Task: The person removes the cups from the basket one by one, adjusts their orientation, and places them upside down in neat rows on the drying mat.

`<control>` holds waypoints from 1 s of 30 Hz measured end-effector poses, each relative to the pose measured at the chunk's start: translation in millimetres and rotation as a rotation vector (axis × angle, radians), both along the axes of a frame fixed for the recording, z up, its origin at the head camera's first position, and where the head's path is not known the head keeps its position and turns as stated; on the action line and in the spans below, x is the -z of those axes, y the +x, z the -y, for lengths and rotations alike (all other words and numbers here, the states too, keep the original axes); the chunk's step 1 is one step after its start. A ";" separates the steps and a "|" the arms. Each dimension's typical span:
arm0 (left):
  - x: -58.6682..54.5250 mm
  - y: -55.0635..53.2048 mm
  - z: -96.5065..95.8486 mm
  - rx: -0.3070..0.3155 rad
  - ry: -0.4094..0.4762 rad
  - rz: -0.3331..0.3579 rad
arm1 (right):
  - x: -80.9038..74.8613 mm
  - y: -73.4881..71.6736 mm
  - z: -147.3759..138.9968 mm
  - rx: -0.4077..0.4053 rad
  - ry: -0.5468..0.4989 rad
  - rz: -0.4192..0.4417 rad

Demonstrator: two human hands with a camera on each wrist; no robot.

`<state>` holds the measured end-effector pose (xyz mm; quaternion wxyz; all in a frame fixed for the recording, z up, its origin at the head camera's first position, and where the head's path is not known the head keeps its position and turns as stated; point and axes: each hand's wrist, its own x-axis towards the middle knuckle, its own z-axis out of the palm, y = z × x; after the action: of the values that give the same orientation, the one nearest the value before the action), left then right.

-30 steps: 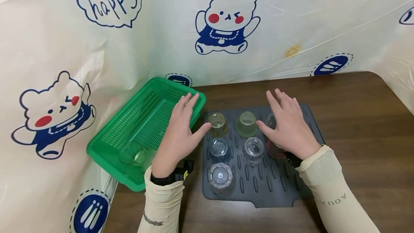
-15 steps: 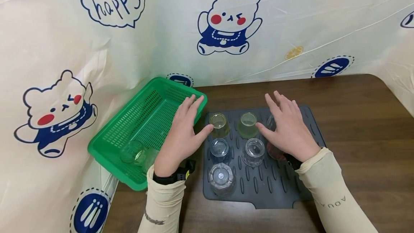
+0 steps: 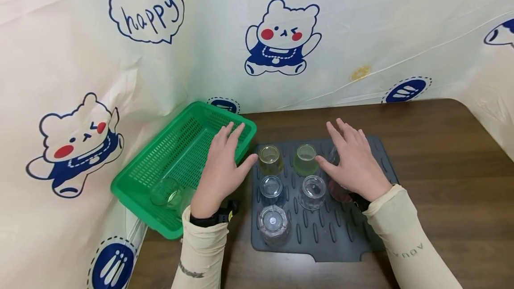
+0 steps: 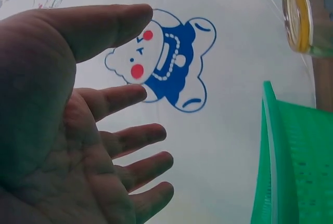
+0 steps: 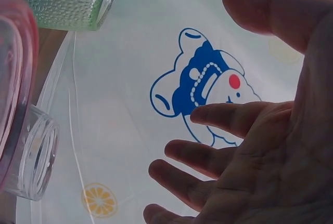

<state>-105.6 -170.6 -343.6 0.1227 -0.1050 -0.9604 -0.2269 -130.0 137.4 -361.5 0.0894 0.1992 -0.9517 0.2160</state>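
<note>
My left hand (image 3: 218, 173) hovers beside the green basket's right side, fingers spread and nothing held. Over the right part of a dark grey ribbed mat (image 3: 321, 244), my right hand (image 3: 355, 164) is likewise spread and holds nothing. Upside-down glasses stand on the mat: yellowish (image 3: 270, 160) and green (image 3: 305, 160) ones behind, a bluish glass (image 3: 271, 191) and a clear glass (image 3: 312, 193) in the middle, a faceted glass (image 3: 274, 225) in front. The right hand partly hides a pink glass (image 3: 339, 192). The right wrist view shows another clear glass (image 5: 39, 156) beyond the pink one.
The green perforated basket (image 3: 124, 186) sits at an angle on the left, with a clear glass (image 3: 165, 192) and a greenish glass (image 3: 185, 200) inside its near end. A brown wooden table (image 3: 437, 182) carries everything. Behind hangs a printed curtain (image 3: 217, 35).
Both hands keep the same spread pose over the same spots. The head view has tilted up slightly, so the scene sits a little lower; the glasses and basket have not moved.
</note>
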 end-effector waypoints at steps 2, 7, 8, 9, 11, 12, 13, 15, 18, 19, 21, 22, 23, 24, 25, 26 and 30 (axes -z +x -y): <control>1.3 -1.5 5.5 -0.017 0.010 -0.005 | 0.0 -1.9 -1.4 0.003 -0.005 0.003; -1.0 1.4 27.8 -0.061 0.011 0.014 | -0.9 -6.4 -3.7 0.008 -0.016 0.007; -3.5 2.9 33.4 -0.073 0.000 0.031 | -1.3 -6.3 -4.4 0.010 -0.019 0.009; -6.7 4.4 39.4 -0.083 -0.016 0.054 | -1.8 -5.9 -5.1 0.012 -0.022 0.009; -14.3 7.3 52.2 -0.109 -0.055 0.118 | -2.8 -4.0 -7.3 0.017 -0.025 0.011; -18.4 8.6 59.1 -0.126 -0.084 0.156 | -3.5 -2.6 -8.7 0.018 -0.029 0.014; -22.0 10.0 66.4 -0.137 -0.113 0.197 | -4.2 -1.2 -10.2 0.019 -0.033 0.015; -27.2 11.5 81.8 -0.149 -0.167 0.286 | -5.2 0.7 -13.0 0.023 -0.038 0.010; -23.9 10.8 108.7 -0.129 -0.226 0.403 | -3.5 1.1 -13.8 0.025 -0.047 0.005; -21.5 9.8 117.2 -0.114 -0.234 0.434 | -3.0 1.0 -13.8 0.025 -0.049 0.002; -15.2 7.3 133.1 -0.085 -0.236 0.487 | -2.5 1.3 -13.4 0.022 -0.055 0.000; -12.1 6.4 139.9 -0.074 -0.235 0.508 | -2.5 1.7 -13.0 0.019 -0.057 0.001; -8.9 5.9 146.0 -0.066 -0.237 0.530 | -2.6 2.3 -12.5 0.014 -0.058 0.004; -6.1 5.7 151.3 -0.063 -0.241 0.549 | -2.8 2.7 -11.9 0.009 -0.058 0.007; -3.3 5.8 155.8 -0.060 -0.251 0.569 | -3.1 3.2 -11.3 0.004 -0.058 0.011; -0.7 6.1 159.7 -0.057 -0.262 0.587 | -3.3 3.6 -10.8 0.002 -0.057 0.015; 5.3 7.9 167.2 -0.047 -0.307 0.625 | -4.8 4.3 -10.1 0.002 -0.049 0.020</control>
<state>-97.7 -337.8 -348.9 -0.1893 -0.0257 -0.9767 -0.0981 -125.7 147.5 -356.7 0.0850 0.1939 -0.9471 0.2412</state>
